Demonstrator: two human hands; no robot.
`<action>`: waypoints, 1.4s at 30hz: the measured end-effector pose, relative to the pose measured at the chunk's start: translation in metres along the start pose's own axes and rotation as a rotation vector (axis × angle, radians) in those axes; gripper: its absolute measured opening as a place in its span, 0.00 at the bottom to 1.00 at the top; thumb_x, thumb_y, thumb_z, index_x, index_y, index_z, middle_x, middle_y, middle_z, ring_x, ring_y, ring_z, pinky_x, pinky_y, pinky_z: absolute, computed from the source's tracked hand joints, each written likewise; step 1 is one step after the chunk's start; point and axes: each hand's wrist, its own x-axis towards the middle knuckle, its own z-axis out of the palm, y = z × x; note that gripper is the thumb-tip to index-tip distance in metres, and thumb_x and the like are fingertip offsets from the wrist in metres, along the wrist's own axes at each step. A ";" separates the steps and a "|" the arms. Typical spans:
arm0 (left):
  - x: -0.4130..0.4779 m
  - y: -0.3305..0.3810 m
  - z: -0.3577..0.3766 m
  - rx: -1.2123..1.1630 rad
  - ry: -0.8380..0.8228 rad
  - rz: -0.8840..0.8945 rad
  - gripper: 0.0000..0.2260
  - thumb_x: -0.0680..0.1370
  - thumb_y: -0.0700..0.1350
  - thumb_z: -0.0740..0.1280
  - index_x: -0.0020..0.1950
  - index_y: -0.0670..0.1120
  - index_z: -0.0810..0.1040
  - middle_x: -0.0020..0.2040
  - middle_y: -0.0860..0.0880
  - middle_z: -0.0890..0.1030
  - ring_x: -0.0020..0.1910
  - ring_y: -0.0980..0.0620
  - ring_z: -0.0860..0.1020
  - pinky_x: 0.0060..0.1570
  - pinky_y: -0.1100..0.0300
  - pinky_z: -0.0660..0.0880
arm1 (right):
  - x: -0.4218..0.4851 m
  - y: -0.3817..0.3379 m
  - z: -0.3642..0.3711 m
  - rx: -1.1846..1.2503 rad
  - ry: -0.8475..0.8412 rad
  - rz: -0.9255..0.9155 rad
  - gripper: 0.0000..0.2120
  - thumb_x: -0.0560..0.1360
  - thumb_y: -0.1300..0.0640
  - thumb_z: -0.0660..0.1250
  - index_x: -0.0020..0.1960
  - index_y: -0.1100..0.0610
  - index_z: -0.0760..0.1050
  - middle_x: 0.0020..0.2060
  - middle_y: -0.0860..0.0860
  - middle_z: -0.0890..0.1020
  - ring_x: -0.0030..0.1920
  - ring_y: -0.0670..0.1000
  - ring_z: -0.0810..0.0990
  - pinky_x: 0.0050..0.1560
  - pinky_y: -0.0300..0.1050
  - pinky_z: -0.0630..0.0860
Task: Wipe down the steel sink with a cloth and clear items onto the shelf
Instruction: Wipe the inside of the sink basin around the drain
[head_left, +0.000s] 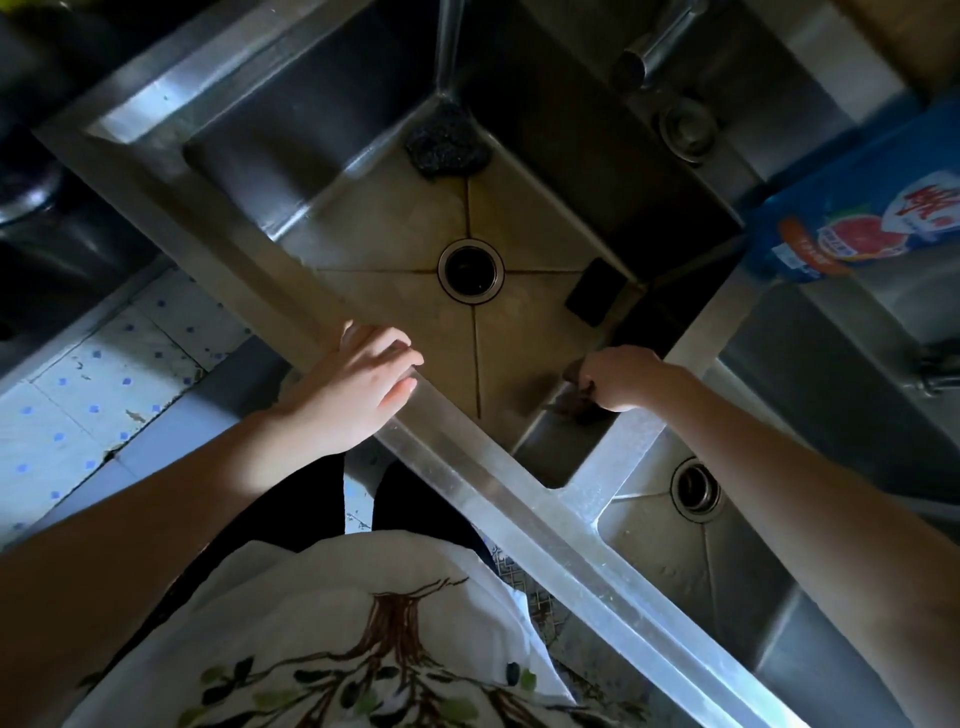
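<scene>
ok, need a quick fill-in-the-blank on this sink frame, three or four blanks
1. The right hand grips a dark ___.
2. The left hand rests on the front ___ of the sink.
3. The scrubber lies in a far ___ of the sink.
4. The bottle to the right is ___.

Missing: cloth; rim; corner; blue

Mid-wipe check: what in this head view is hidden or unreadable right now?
- Cloth: head view, mostly buried under the right hand and in shadow; extent unclear.
- Blue package: cut off by the right edge; its fine print is too small to read.
- Black block low in the basin: too dark to identify.
- Tap: cut off by the top edge.
- Shelf: not in view.
</scene>
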 end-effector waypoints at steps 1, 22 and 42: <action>0.002 -0.002 -0.002 -0.009 -0.003 -0.015 0.08 0.76 0.43 0.65 0.52 0.42 0.79 0.52 0.44 0.77 0.50 0.40 0.75 0.54 0.45 0.69 | -0.001 -0.006 0.003 0.001 -0.003 -0.003 0.14 0.77 0.60 0.58 0.57 0.54 0.79 0.54 0.54 0.80 0.54 0.58 0.79 0.46 0.45 0.73; 0.024 -0.096 -0.062 -0.020 -0.252 0.164 0.18 0.75 0.51 0.54 0.53 0.45 0.80 0.53 0.47 0.78 0.51 0.44 0.77 0.55 0.49 0.65 | -0.003 -0.115 0.010 1.016 -0.004 0.225 0.14 0.76 0.64 0.62 0.57 0.56 0.81 0.52 0.55 0.83 0.49 0.55 0.81 0.53 0.49 0.79; 0.066 -0.186 -0.096 0.058 -0.306 0.170 0.20 0.76 0.52 0.51 0.51 0.47 0.80 0.49 0.50 0.79 0.49 0.46 0.77 0.57 0.48 0.62 | 0.062 -0.177 -0.093 1.296 0.016 0.010 0.16 0.78 0.61 0.60 0.61 0.48 0.79 0.44 0.48 0.80 0.40 0.47 0.75 0.36 0.35 0.70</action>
